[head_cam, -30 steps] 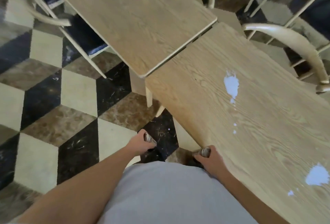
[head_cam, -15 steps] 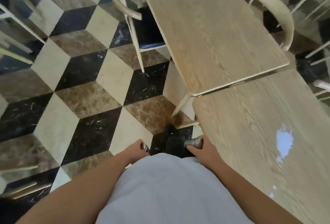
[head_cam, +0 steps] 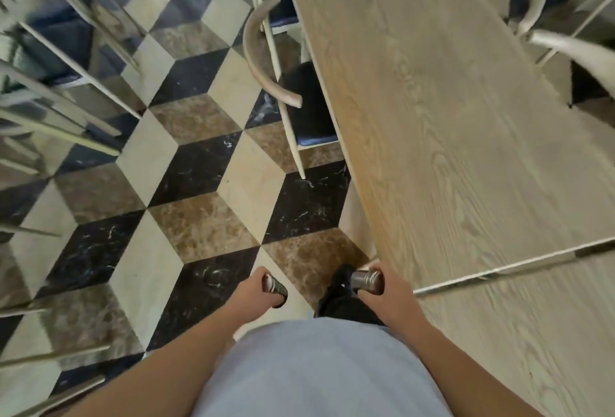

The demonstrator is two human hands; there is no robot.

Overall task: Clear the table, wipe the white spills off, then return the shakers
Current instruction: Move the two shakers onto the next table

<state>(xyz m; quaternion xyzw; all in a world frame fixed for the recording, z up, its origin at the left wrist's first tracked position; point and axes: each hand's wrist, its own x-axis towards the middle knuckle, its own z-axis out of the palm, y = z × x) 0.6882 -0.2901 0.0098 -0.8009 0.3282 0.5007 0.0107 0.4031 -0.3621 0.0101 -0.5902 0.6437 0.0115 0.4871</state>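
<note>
My left hand (head_cam: 251,293) grips a dark shaker with a metal band (head_cam: 274,287), held low over the floor in front of my body. My right hand (head_cam: 389,293) grips a second shaker with a silver metal top (head_cam: 364,278), close to the near corner of the far wooden table (head_cam: 449,117). The near wooden table (head_cam: 532,333) lies at my right, its edge meeting the far one. No white spills show on the parts of the tables in view.
A chair with a curved wooden back (head_cam: 263,54) and dark blue seat stands at the far table's left side. More chairs (head_cam: 545,0) sit at the upper right and, blurred, at the left (head_cam: 50,83). Cube-patterned tile floor (head_cam: 186,190) spreads ahead.
The view has swung left and forward along the tables; the white spills have slid out of sight at the right. Both hands keep their shakers at waist height.
</note>
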